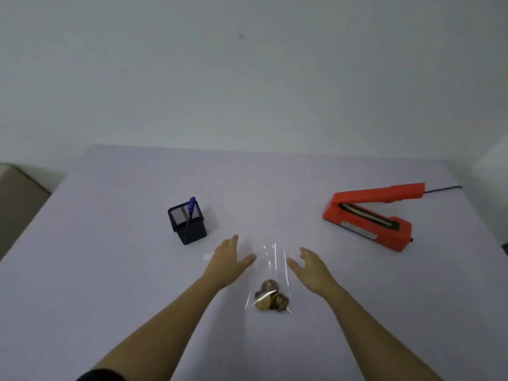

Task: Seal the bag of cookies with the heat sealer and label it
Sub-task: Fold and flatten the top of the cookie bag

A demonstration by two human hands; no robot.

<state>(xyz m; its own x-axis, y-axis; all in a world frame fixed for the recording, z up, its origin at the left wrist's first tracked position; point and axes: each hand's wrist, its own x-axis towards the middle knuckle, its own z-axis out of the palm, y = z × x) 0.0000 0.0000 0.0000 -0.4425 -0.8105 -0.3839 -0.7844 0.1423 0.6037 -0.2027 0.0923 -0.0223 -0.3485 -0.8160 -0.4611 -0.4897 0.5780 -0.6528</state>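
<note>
Clear bag (270,273): thin, slippery, light; cookies (270,298) fragile (bottom-heavy). Best gripped at empty top. Left hand (226,264), right hand (312,270) spread, holding nothing.

Plain workroom: bare white table (110,270), blank wall (247,78), mesh pen holder (187,224).

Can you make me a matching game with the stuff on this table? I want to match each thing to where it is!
Things:
1. heat sealer
2. blue pen
3. bag of cookies
4. small white label

Places:
A. standing in the black mesh pen holder
B. flat on the table, just left of the left hand
C. on the right side of the table, lid lifted open
D. lying between the two hands

Pairs: 1-C, 2-A, 3-D, 4-B
</note>
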